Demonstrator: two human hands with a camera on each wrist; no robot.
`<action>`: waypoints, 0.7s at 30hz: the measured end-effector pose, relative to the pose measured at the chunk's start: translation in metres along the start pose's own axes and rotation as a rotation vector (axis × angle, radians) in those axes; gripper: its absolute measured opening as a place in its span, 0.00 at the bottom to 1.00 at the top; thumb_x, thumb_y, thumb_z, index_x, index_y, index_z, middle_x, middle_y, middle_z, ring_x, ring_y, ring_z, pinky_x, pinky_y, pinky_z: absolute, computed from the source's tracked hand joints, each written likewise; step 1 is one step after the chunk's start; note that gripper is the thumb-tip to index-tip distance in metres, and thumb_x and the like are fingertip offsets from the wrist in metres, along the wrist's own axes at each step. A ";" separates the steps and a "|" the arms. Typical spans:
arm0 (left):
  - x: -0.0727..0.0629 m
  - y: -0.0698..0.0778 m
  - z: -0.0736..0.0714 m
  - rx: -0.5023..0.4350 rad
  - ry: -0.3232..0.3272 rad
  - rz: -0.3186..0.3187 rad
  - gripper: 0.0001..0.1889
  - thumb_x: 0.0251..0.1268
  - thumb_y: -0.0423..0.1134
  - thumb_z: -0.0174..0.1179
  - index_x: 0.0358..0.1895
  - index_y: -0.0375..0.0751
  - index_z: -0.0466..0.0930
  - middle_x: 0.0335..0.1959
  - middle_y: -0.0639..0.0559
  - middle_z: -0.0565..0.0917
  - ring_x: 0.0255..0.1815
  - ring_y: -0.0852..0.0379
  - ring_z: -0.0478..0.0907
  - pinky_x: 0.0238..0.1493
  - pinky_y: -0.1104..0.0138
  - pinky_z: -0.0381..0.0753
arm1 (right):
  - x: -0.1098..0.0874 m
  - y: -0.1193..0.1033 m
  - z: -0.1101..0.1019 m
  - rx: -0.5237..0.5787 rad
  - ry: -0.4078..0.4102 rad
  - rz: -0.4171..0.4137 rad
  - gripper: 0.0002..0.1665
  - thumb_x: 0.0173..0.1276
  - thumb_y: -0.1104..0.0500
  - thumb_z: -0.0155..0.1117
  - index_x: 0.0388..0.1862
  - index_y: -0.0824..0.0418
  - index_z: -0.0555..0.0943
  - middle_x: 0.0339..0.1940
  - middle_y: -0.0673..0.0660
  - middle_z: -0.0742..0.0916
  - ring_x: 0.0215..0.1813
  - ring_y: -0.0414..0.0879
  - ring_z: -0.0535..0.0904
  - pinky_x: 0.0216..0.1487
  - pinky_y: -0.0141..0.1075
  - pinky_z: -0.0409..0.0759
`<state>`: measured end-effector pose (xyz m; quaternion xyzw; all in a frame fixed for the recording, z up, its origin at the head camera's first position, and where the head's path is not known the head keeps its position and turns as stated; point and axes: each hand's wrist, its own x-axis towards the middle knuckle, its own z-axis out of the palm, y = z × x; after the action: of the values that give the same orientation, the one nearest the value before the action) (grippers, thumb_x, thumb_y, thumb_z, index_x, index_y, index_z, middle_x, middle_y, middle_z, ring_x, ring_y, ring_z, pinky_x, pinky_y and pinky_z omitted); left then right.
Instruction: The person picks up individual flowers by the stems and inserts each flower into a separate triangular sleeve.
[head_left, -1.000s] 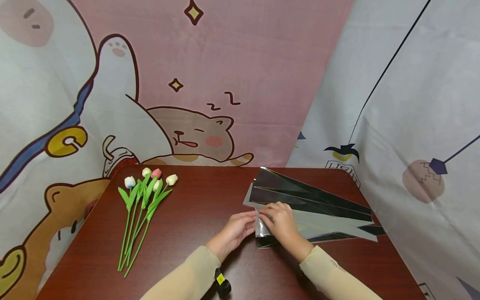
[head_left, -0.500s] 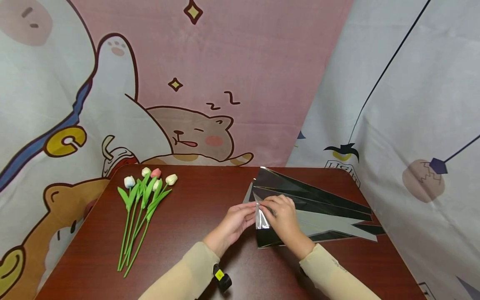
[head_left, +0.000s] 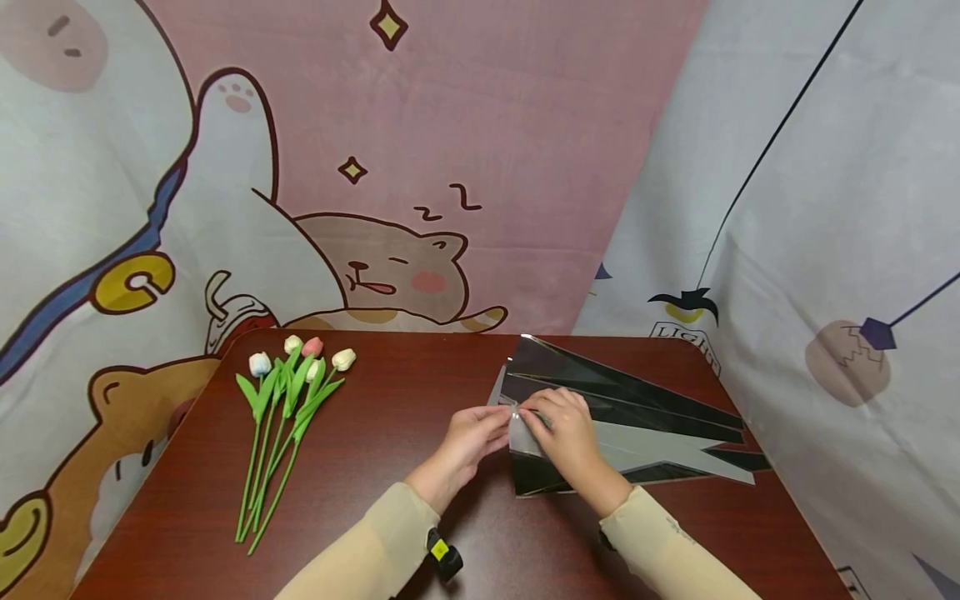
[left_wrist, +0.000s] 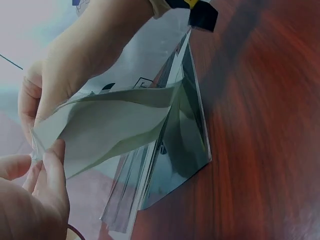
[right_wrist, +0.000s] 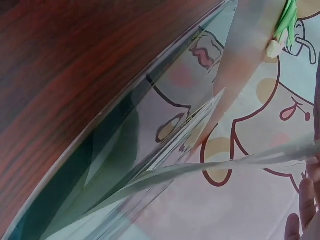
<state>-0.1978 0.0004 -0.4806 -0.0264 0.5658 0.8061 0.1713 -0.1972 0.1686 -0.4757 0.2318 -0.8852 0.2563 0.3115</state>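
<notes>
A stack of tapered bouquet sleeves, dark film and pale grey, lies on the right of the table, wide ends to the left. At that wide end my left hand and right hand meet, fingertips together, pinching the edge of the top sleeve. In the left wrist view its pale layer bulges up from the dark film beneath, between my left hand and my right hand. From the right wrist, the raised edge runs to fingers at the right border; whose they are I cannot tell.
Several artificial tulips, white, pink and pale blue with green stems, lie on the left of the brown table. Behind stands a printed cartoon cloth. A small black camera sits on my left wrist.
Both hands have shifted slightly away from me along the sleeve's wide edge. The film between them has been lifted and drawn together, and its bright glare has faded.
</notes>
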 end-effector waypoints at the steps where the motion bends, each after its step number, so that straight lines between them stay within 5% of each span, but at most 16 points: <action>1: 0.000 0.001 0.000 0.016 0.018 0.009 0.17 0.64 0.33 0.58 0.51 0.22 0.76 0.37 0.46 0.86 0.35 0.60 0.83 0.42 0.65 0.83 | 0.000 0.000 0.000 0.002 -0.009 -0.002 0.03 0.59 0.56 0.70 0.33 0.51 0.86 0.34 0.45 0.86 0.40 0.42 0.78 0.48 0.43 0.72; 10: -0.001 0.005 0.001 0.124 0.099 0.036 0.13 0.58 0.30 0.58 0.44 0.23 0.78 0.25 0.52 0.83 0.23 0.63 0.80 0.26 0.72 0.82 | 0.002 0.001 0.001 0.016 0.039 -0.022 0.03 0.59 0.57 0.70 0.32 0.53 0.85 0.34 0.47 0.85 0.39 0.43 0.78 0.44 0.44 0.72; 21: 0.000 0.006 -0.002 0.202 0.133 -0.030 0.07 0.54 0.33 0.62 0.35 0.32 0.80 0.20 0.53 0.81 0.20 0.62 0.80 0.21 0.75 0.77 | 0.003 0.002 -0.001 0.037 0.057 -0.023 0.03 0.59 0.57 0.70 0.33 0.53 0.86 0.40 0.48 0.83 0.45 0.45 0.76 0.50 0.46 0.70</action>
<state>-0.1995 -0.0031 -0.4756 -0.0708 0.6537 0.7389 0.1472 -0.2003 0.1698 -0.4735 0.2404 -0.8682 0.2756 0.3353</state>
